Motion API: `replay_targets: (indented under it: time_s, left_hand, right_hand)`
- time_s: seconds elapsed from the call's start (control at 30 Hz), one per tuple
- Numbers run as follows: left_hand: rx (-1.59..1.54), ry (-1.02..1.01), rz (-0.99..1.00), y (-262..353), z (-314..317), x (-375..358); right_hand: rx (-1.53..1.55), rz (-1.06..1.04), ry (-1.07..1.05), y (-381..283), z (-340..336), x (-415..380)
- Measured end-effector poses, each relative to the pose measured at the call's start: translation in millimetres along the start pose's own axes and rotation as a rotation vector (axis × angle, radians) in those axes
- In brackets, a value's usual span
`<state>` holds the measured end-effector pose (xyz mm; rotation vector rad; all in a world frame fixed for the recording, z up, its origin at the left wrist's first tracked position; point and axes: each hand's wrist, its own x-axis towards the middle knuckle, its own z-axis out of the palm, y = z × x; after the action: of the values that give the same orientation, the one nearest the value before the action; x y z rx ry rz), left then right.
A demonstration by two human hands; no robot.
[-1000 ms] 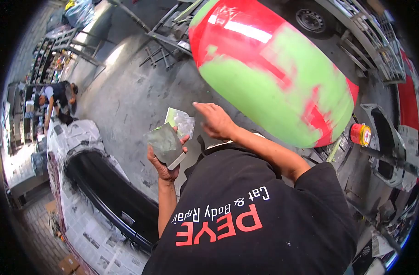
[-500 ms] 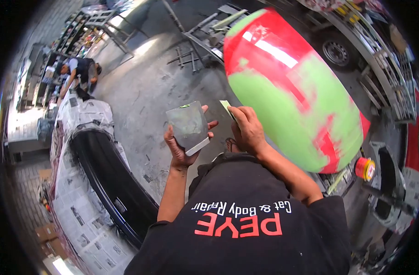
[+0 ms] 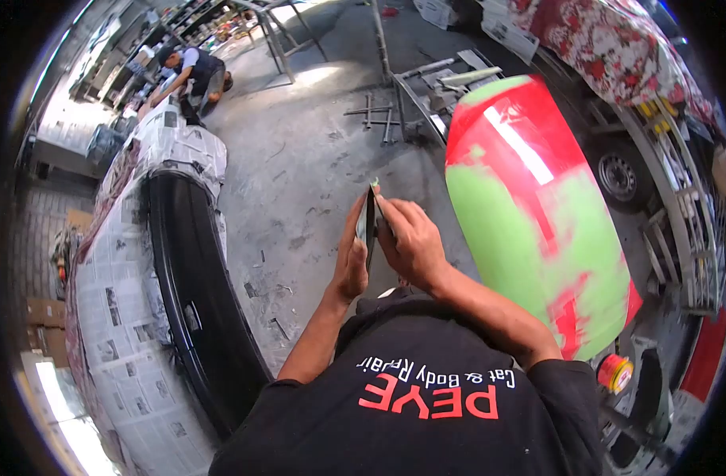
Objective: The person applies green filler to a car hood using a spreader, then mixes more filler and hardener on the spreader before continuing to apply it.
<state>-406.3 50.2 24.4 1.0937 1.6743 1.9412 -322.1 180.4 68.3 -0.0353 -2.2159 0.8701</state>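
My left hand holds a thin flat plate upright, seen nearly edge-on, with the palm against its left side. On the plate's right side, my right hand is closed around a thin spreader, which is mostly hidden behind the fingers. A bit of light green paste shows at the top edge where the two tools meet. Right of my hands stands a large curved panel, red with broad light green patches.
A long black part lies on newspaper covering at the left. Another person bends over at the upper left. A red and yellow can is below the panel. Metal stands and a wheel are farther off.
My left hand has turned the plate from face-up to edge-on, and my right hand has come against it. The view has shifted, so the panel appears lower and farther right.
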Motion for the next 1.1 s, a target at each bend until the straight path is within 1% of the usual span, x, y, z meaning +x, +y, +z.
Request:
replay_targets:
  time_s: [0.03,0.1,0.13,0.17,0.23,0.27,0.3,0.37,0.4,0.43,0.47,0.5,0.53,0.57,0.6,0.63,0.67,0.7,0.77,0.8,0.83,0.87,0.9,0.93,0.97,1.03,1.07,1.1]
  left_hand:
    - [0.033,0.035,-0.063,0.9,-2.2,3.0]
    - [0.094,0.099,-0.218,5.0,-5.3,-2.4]
    - [0.096,0.111,-0.217,8.0,-6.0,-5.5]
    - [-0.024,0.114,-0.175,11.2,-5.8,-5.7]
    - [-0.268,0.119,-0.095,14.7,-3.1,-8.5]
    - [-0.203,0.020,-0.045,14.4,-11.5,-5.9]
    - [-0.201,0.033,-0.037,13.7,-10.1,-7.2]
    - [-0.265,0.176,-0.224,13.6,-7.7,-14.9]
    - [-0.329,0.115,-0.297,12.2,-13.5,-17.3]
    - [-0.324,0.131,-0.281,12.3,-13.0,-19.5]
    - [-0.369,0.125,-0.273,19.1,-8.5,-18.9]
    - [-0.415,0.124,-0.266,25.6,-6.8,-17.8]
    - [-0.441,0.140,-0.290,30.9,-10.7,-16.2]
    - [-0.435,0.161,-0.272,19.4,-18.9,-23.2]
    - [-0.201,0.124,-0.236,-3.6,-29.6,-34.7]
    - [0.032,0.090,-0.209,-15.7,-35.5,-41.7]
    - [-0.325,0.341,-0.513,-13.8,-30.4,-27.9]
    - [-0.325,0.356,-0.503,-7.7,-24.6,-21.0]
    - [-0.118,0.410,-0.412,2.0,-14.8,-8.3]
    - [-0.286,0.372,-0.388,-3.0,-8.2,-9.0]
    - [-0.286,0.380,-0.382,-8.1,-3.1,-12.8]
    - [-0.584,0.345,-0.432,-6.2,2.2,-15.0]
    - [-0.883,0.300,-0.472,-4.4,4.1,-14.3]
    - [-1.304,0.248,-0.532,-3.1,1.0,-9.5]
    - [-1.306,0.250,-0.521,-11.9,0.6,-8.8]
    - [-0.866,0.265,-0.374,-44.4,1.6,-9.5]
    - [-0.838,0.272,-0.335,-53.4,8.7,-10.5]
    - [-0.721,0.253,-0.360,-26.8,17.9,-4.9]
  right_hand:
    - [0.023,-0.010,-0.013,-7.2,-2.2,-2.9]
    - [0.054,-0.157,-0.093,-35.8,-11.8,-3.1]
    - [0.031,-0.162,-0.093,-38.1,-7.9,-3.1]
    - [0.031,-0.174,-0.094,-30.9,-3.0,-0.4]
    - [-0.034,0.086,-0.063,-4.2,10.8,4.8]
    - [-0.091,0.109,-0.099,5.0,10.2,15.9]
    - [-0.088,0.096,-0.106,3.6,6.4,16.6]
    - [0.005,0.017,-0.118,-12.1,-3.4,12.7]
    - [0.027,-0.005,-0.153,-21.8,-2.9,7.0]
    - [0.006,0.007,-0.185,-28.6,-1.8,4.5]
    - [-0.045,0.066,-0.164,-23.3,1.9,5.5]
    - [-0.095,0.125,-0.148,-12.0,6.2,4.5]
    - [-0.096,0.154,-0.174,7.1,9.0,1.4]
    - [-0.099,0.184,-0.200,22.9,9.7,2.0]
    - [0.028,0.312,-0.211,14.3,-1.2,8.7]
    - [0.035,0.293,-0.222,5.5,-11.4,12.7]
    - [0.094,0.318,-0.192,-3.1,-20.8,14.2]
    - [0.151,0.344,-0.158,-7.6,-26.7,11.7]
    - [0.217,0.281,-0.201,-11.5,-26.3,2.2]
    - [0.264,0.158,-0.256,-19.3,-22.0,2.8]
    - [0.310,0.036,-0.310,-24.0,-19.0,3.3]
    - [0.178,-0.043,-0.419,-19.8,-17.0,2.7]
    - [0.178,-0.053,-0.422,-19.9,-17.4,0.4]
    - [0.171,-0.114,-0.445,-22.3,-19.4,-1.8]
    - [0.163,-0.173,-0.468,-25.9,-22.1,-4.6]
    - [0.183,-0.199,-0.494,-31.5,-22.7,-9.3]
    - [0.155,-0.157,-0.407,-30.1,-20.5,-10.4]
    - [0.126,-0.114,-0.320,-30.5,-19.7,-9.3]
